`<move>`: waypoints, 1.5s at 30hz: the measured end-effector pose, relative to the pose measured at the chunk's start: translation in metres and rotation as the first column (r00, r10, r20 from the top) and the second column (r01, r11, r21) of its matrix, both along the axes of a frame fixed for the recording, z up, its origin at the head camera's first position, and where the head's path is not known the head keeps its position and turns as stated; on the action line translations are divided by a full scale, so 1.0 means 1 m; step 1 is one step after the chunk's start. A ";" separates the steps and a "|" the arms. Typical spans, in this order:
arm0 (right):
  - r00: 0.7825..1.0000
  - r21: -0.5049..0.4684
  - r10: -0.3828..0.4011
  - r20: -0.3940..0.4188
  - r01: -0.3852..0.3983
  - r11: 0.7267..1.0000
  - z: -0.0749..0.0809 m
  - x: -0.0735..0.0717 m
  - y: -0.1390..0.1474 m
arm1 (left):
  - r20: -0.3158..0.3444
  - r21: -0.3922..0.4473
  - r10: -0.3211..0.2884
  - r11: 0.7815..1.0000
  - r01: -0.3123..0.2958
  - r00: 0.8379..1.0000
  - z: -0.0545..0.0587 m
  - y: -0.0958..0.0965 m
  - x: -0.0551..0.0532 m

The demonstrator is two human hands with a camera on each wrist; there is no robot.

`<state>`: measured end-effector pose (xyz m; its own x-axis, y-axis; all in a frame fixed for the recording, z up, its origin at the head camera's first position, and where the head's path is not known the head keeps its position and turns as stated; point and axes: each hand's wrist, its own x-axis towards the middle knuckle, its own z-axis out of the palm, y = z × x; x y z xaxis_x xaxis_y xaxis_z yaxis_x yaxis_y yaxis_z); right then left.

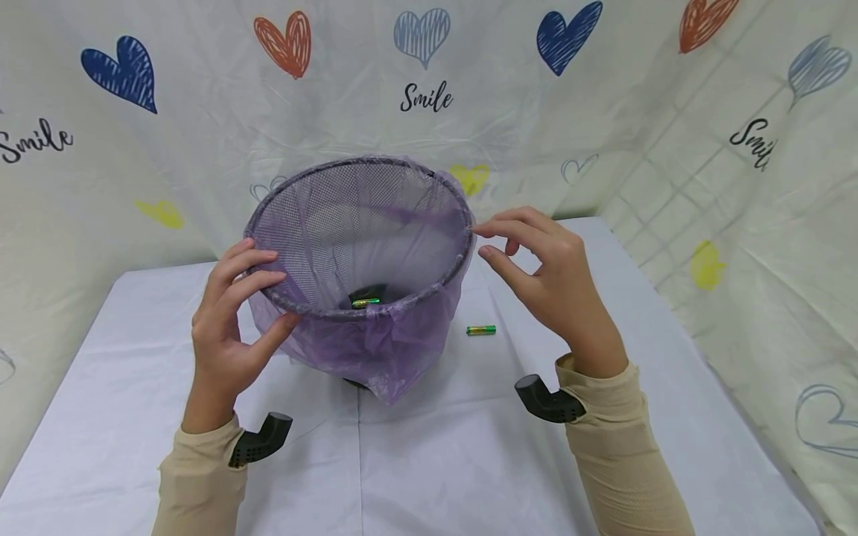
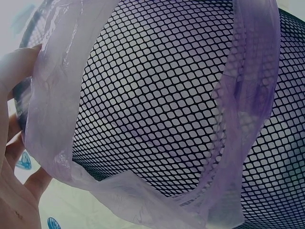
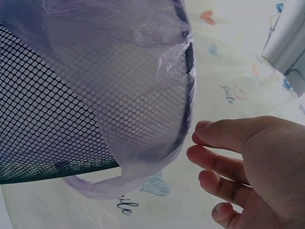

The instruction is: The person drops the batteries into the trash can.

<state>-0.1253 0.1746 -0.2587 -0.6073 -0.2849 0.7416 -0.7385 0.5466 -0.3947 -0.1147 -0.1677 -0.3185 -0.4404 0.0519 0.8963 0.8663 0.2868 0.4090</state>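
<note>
A black mesh wastebasket (image 2: 157, 90) stands on the table, tilted toward me, with a thin purple bin liner (image 1: 375, 342) folded over its rim. My left hand (image 1: 231, 320) holds the basket's left rim through the liner, thumb at the front and fingers over the edge. Beside the right rim, my right hand (image 1: 550, 268) has its fingers loosely bent; the right wrist view shows a gap between the fingertips (image 3: 200, 152) and the liner. A green and gold battery (image 1: 365, 303) lies inside at the bottom.
A second green battery (image 1: 481, 330) lies on the white-covered table (image 1: 442, 461), right of the basket. Behind hangs a pale sheet (image 1: 348, 97) printed with hearts and "Smile". Each wrist carries a black camera mount (image 1: 546, 402) over a beige sleeve.
</note>
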 end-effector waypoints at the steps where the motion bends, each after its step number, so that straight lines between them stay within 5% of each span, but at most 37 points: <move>1: 1.000 -0.002 -0.003 0.001 0.003 1.000 -0.001 0.000 0.001 | 0.001 -0.001 0.000 1.000 0.000 1.000 0.000 0.000 0.000; 45: 0.997 -0.042 -0.068 0.038 0.070 0.997 -0.031 0.006 0.017 | 0.005 -0.001 -0.003 1.000 0.003 1.000 0.000 0.000 0.001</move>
<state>-0.1189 0.1918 -0.2894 -0.6510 -0.2095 0.7296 -0.6845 0.5774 -0.4449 -0.1141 -0.1680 -0.3188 -0.4445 0.0541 0.8942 0.8653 0.2843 0.4129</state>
